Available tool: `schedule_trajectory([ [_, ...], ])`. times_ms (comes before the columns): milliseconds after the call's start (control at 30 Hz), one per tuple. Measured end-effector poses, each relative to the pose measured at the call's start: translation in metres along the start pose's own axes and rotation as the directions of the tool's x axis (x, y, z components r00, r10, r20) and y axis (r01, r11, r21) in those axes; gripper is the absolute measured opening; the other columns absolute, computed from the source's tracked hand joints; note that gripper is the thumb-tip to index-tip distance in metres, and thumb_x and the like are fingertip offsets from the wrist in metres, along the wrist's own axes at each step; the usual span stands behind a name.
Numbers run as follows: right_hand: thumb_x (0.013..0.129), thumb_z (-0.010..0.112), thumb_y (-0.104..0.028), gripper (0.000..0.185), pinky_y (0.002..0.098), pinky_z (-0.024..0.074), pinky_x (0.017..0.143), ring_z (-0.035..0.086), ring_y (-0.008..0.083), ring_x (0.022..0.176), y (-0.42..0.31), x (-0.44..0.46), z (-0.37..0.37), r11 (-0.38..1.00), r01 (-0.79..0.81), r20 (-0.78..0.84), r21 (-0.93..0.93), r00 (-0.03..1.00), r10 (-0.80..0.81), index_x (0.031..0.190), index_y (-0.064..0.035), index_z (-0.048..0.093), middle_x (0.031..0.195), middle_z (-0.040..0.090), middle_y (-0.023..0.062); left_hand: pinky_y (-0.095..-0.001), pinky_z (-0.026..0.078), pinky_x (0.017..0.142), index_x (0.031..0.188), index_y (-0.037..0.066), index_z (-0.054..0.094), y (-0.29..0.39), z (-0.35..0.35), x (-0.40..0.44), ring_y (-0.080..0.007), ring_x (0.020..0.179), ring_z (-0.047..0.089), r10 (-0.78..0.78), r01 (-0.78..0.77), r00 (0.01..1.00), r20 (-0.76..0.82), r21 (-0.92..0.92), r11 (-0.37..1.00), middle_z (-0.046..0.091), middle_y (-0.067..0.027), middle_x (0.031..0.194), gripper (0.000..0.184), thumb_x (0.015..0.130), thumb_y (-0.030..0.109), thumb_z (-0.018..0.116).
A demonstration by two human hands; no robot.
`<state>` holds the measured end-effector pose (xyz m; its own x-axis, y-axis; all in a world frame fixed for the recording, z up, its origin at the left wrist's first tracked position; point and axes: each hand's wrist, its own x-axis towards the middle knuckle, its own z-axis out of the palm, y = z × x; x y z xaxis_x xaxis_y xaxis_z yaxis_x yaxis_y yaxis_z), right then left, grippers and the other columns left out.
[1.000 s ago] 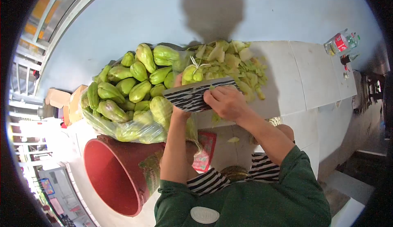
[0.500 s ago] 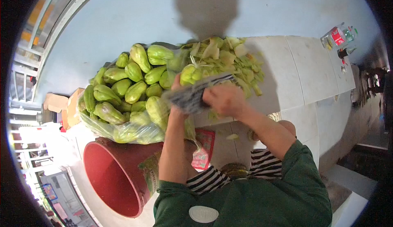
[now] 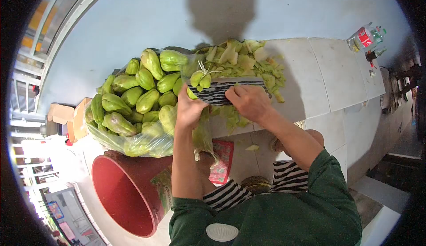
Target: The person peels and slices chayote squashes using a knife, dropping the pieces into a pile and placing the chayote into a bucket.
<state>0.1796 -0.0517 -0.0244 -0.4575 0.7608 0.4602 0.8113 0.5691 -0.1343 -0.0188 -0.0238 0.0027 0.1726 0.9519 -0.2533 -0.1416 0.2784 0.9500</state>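
My left hand [image 3: 190, 108] is closed around a green chayote [image 3: 191, 93], partly hidden behind a black-and-white striped blade [image 3: 226, 92]. My right hand [image 3: 249, 100] grips the right part of this flat striped tool, fingers wrapped over its lower edge. Just above the blade's left end, another green piece with pale strands [image 3: 201, 79] shows. Left of my hands, a clear plastic bag [image 3: 155, 144] holds several whole green chayotes [image 3: 146, 100]. Behind and right of the tool lies a heap of green peels and slices [image 3: 248, 61].
A red bucket [image 3: 120, 192] lies tipped on its side at lower left. A red-edged packet [image 3: 222, 161] is on the floor. Plastic bottles [image 3: 364, 38] stand at the ledge's far right. A cardboard box [image 3: 80, 117] sits at the left.
The striped tool has swung to a more level angle and shifted right with my right hand. My left hand has turned, and the chayote's cut edge now shows beside the blade.
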Motion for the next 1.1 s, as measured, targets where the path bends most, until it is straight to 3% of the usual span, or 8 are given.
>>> schedule_trajectory([
  [100,0.085,0.051,-0.013,0.014,0.0421,0.0528,0.054,0.066,0.0316,0.067,0.025,-0.005,0.008,0.984,-0.167,0.121,0.062,0.980,0.158,0.098,-0.0076,0.051,0.077,0.062,0.0138,-0.0307,0.053,0.061,0.116,-0.001,0.049,-0.005,-0.003,0.005,-0.0179,0.076,0.062,0.088,-0.089,0.996,0.012,0.142,0.986,0.063,-0.0086,0.094,0.054,0.065,-0.008,0.068],
  [167,0.089,0.047,-0.011,0.014,0.0501,0.0507,0.057,0.065,0.0389,0.070,0.051,-0.002,0.003,0.811,-0.581,0.396,-0.064,0.732,0.555,0.102,-0.0074,0.049,0.080,0.064,0.0178,-0.0304,0.052,0.062,0.116,-0.001,0.050,0.000,-0.003,0.002,-0.0180,0.077,0.062,0.097,-0.099,0.995,0.027,0.091,0.991,0.062,-0.0086,0.093,0.055,0.065,-0.007,0.068],
  [233,0.088,0.047,-0.012,0.016,0.0522,0.0500,0.060,0.064,0.0407,0.071,0.042,0.004,-0.010,0.784,-0.618,0.373,-0.062,0.714,0.593,0.103,-0.0071,0.048,0.079,0.064,0.0187,-0.0338,0.052,0.068,0.118,-0.003,0.050,0.006,-0.008,-0.002,-0.0200,0.082,0.061,-0.066,0.071,0.992,0.111,-0.041,0.997,0.062,-0.0094,0.095,0.056,0.066,-0.001,0.069],
  [367,0.086,0.054,-0.015,0.023,0.0542,0.0490,0.063,0.062,0.0436,0.071,0.036,0.007,-0.009,0.793,-0.601,0.278,0.098,0.782,0.558,0.105,-0.0065,0.046,0.074,0.063,0.0204,-0.0387,0.054,0.067,0.120,-0.003,0.047,0.007,-0.016,0.003,-0.0249,0.082,0.063,0.117,-0.111,0.988,0.106,-0.058,0.992,0.061,-0.0117,0.096,0.056,0.069,0.004,0.067],
  [400,0.086,0.054,-0.015,0.023,0.0542,0.0490,0.063,0.062,0.0436,0.071,0.032,0.005,-0.007,0.792,-0.602,0.283,0.103,0.781,0.557,0.105,-0.0065,0.046,0.074,0.063,0.0204,-0.0403,0.053,0.069,0.122,-0.001,0.047,0.007,-0.015,0.004,-0.0267,0.085,0.063,0.108,-0.071,0.989,0.102,-0.316,0.946,0.062,-0.0125,0.098,0.057,0.070,0.011,0.068],
  [467,0.083,0.058,-0.016,0.025,0.0540,0.0486,0.064,0.061,0.0443,0.075,0.029,0.008,-0.008,0.840,-0.492,0.139,0.228,0.870,0.472,0.102,-0.0055,0.047,0.079,0.063,0.0207,-0.0419,0.052,0.072,0.123,0.000,0.048,0.004,-0.017,0.007,-0.0286,0.087,0.063,0.114,-0.042,0.989,0.094,-0.558,0.829,0.064,-0.0134,0.099,0.058,0.072,0.017,0.069],
  [667,0.069,0.069,-0.016,0.030,0.0406,0.0496,0.061,0.062,0.0312,0.070,0.009,0.007,-0.009,0.973,0.059,-0.176,0.222,0.984,-0.020,0.094,-0.0050,0.057,0.075,0.060,0.0101,-0.0366,0.054,0.078,0.129,0.000,0.042,-0.010,-0.011,0.006,-0.0237,0.091,0.064,0.078,-0.128,0.982,-0.173,-0.304,0.944,0.061,-0.0135,0.108,0.060,0.076,0.007,0.071],
  [1100,0.072,0.057,-0.018,0.019,0.0250,0.0460,0.056,0.056,0.0119,0.062,-0.008,0.007,-0.021,0.967,0.245,-0.300,-0.071,0.919,-0.255,0.089,-0.0114,0.054,0.069,0.051,-0.0026,-0.0306,0.054,0.081,0.126,0.001,0.051,-0.043,-0.024,0.028,-0.0154,0.093,0.063,-0.051,0.134,0.982,0.180,-0.487,0.863,0.064,-0.0064,0.108,0.036,0.092,0.011,0.054],
])
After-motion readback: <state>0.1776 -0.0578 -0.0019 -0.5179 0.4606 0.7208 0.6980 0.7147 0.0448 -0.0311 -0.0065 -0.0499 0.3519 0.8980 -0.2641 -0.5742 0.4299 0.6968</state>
